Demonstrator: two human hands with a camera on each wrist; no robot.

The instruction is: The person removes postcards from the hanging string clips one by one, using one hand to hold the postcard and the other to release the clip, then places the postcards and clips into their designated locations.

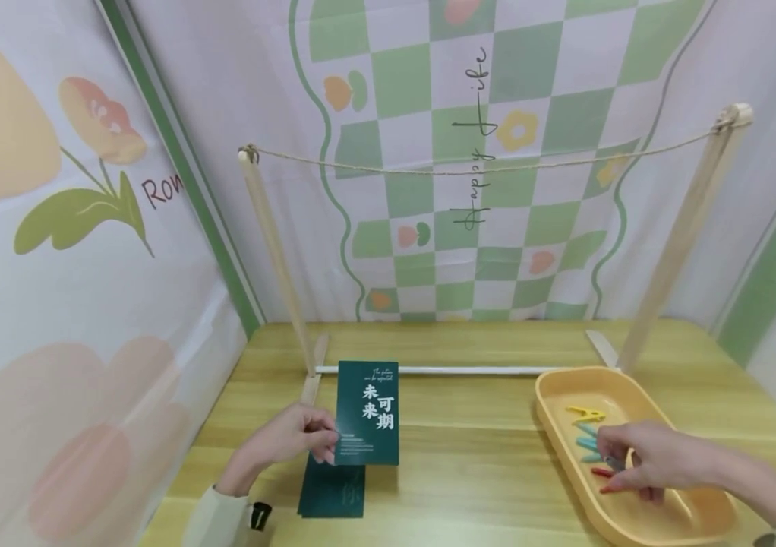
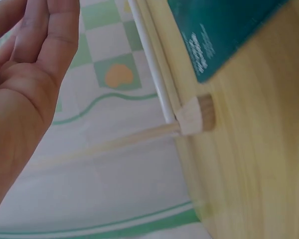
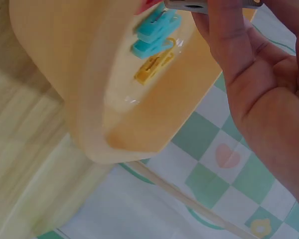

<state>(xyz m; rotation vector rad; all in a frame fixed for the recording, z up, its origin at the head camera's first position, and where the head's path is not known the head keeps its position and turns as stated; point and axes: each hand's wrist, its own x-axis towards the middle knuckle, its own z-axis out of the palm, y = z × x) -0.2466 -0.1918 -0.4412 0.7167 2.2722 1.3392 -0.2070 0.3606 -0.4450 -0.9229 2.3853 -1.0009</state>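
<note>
My left hand (image 1: 295, 437) pinches the lower left edge of a dark green card (image 1: 367, 406) with white Chinese lettering, held up facing me. Another dark green card (image 1: 332, 490) lies on the table below, partly covered by it. In the left wrist view only a corner of the raised card (image 2: 217, 45) shows. Over the yellow tray (image 1: 569, 490), my right hand (image 1: 661, 460) has curled fingers around a grey clothespin (image 3: 189, 6), largely hidden by them. Red clothespin ends (image 1: 603, 472), blue clothespins (image 1: 588, 443) and a yellow clothespin (image 1: 586, 415) lie in the tray by my fingertips.
A thin string (image 1: 429, 172) hangs between a left wooden post (image 1: 279, 262) and a right wooden post (image 1: 675, 243). A white rod (image 1: 477, 371) joins their bases low across the wooden table (image 1: 470, 441). Patterned curtains (image 1: 456, 251) enclose the back and sides.
</note>
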